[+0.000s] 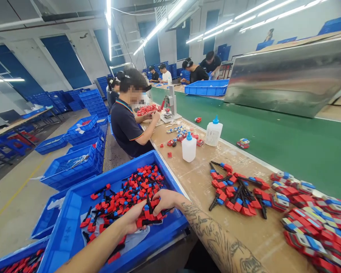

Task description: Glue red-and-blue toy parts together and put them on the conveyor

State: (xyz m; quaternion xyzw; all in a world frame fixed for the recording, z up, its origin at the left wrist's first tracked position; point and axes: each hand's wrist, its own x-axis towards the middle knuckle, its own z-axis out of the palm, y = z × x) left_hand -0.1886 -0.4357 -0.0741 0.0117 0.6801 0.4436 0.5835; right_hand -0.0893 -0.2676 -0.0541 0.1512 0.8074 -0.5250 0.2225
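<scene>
Two forearms angle inward from the bottom of the frame. At lower centre, inside a blue crate (69, 227), the left hand (134, 219) and right hand (165, 200) curl round a cluster of red-and-black pieces (141, 222); one black stem (149, 204) points up, leaning slightly left, another lying nearly level across the frame.

No readable text: dark characters on blue bin (71, 216) wall, faint markings on rear bottle (214, 133), both illegible.
</scene>
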